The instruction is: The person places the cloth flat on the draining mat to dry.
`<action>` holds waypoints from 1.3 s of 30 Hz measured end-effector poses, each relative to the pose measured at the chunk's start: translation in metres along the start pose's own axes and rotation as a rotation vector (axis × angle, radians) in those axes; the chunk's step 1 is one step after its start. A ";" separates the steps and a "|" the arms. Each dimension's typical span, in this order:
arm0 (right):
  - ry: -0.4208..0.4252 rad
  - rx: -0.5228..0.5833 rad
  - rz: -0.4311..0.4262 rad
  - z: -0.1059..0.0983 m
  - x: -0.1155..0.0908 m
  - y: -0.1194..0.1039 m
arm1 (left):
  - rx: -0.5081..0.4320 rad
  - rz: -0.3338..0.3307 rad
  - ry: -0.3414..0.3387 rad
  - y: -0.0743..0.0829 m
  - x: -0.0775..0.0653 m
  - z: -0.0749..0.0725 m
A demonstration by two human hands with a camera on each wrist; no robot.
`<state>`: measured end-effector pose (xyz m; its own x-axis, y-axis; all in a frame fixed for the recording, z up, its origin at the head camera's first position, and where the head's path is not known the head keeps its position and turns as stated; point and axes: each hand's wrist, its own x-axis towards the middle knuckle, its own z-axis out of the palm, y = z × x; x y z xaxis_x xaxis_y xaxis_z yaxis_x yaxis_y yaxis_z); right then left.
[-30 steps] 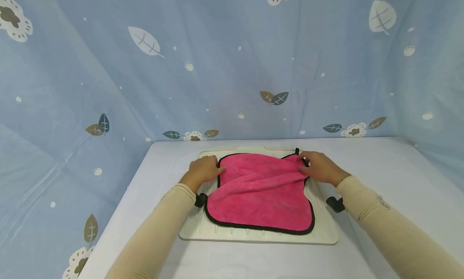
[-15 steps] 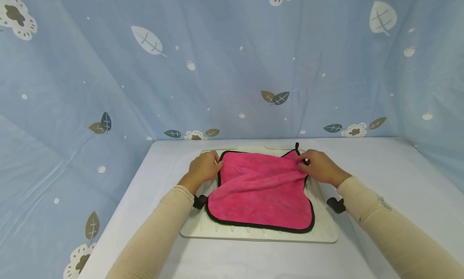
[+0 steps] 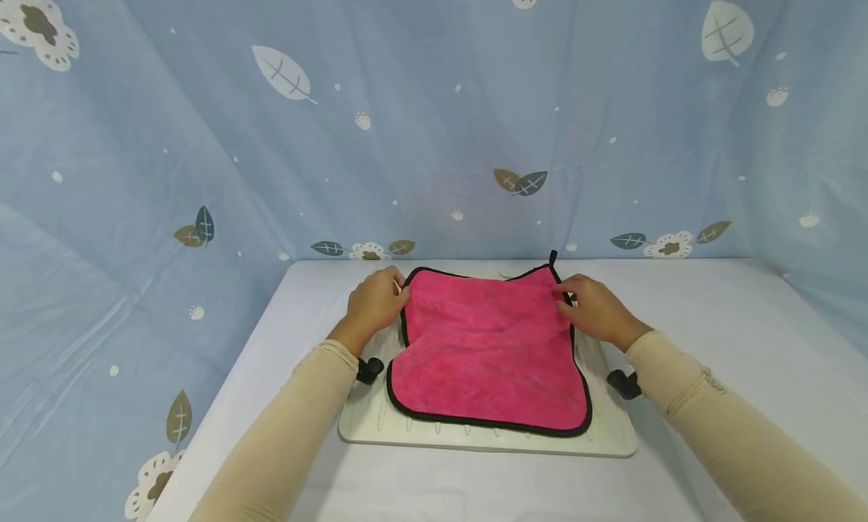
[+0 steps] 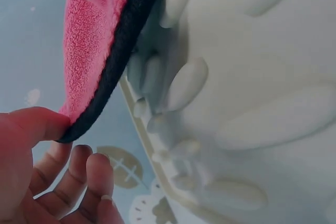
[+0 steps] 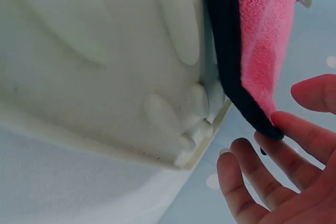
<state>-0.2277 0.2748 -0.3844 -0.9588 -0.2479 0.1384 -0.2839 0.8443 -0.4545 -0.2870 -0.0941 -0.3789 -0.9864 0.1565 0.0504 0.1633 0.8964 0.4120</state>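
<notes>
A pink plush towel (image 3: 491, 356) with black trim and a small hanging loop lies spread over an off-white ribbed tray (image 3: 380, 431). Its near edge is flat, while the far side rises in the hands. My left hand (image 3: 374, 303) pinches the far left part of the trim; in the left wrist view the thumb presses the towel's corner (image 4: 86, 51) against a finger. At the far right, my right hand (image 3: 593, 309) holds the other edge. There, in the right wrist view, the towel's tip (image 5: 262, 121) sits between index and middle finger, with the thumb apart.
The tray stands on a white-covered table (image 3: 719, 319). Behind and to the left hangs a blue curtain (image 3: 407, 130) printed with leaves and flowers. Black wrist mounts (image 3: 624, 384) stick out beneath both sleeves, close over the tray's sides.
The towel's far edge has moved farther back and spread over more of the tray's far side. Its diagonal fold has flattened. Both hands have shifted slightly away from me, the left also a little outward.
</notes>
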 end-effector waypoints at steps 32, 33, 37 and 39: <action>-0.013 -0.180 -0.058 -0.002 -0.029 -0.031 | 0.055 0.058 0.071 -0.015 -0.013 -0.012; 0.005 -0.180 -0.079 -0.002 -0.033 -0.034 | 0.056 0.083 0.083 -0.013 -0.019 -0.013; 0.051 -0.156 -0.139 0.001 -0.048 -0.045 | 0.065 0.205 0.134 -0.001 -0.046 -0.011; 0.068 -0.124 -0.159 0.003 -0.056 -0.050 | 0.056 0.258 0.147 0.008 -0.060 -0.010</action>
<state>-0.1600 0.2450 -0.3720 -0.8985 -0.3533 0.2606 -0.4246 0.8501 -0.3114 -0.2269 -0.1006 -0.3700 -0.9038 0.3236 0.2800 0.4054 0.8571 0.3179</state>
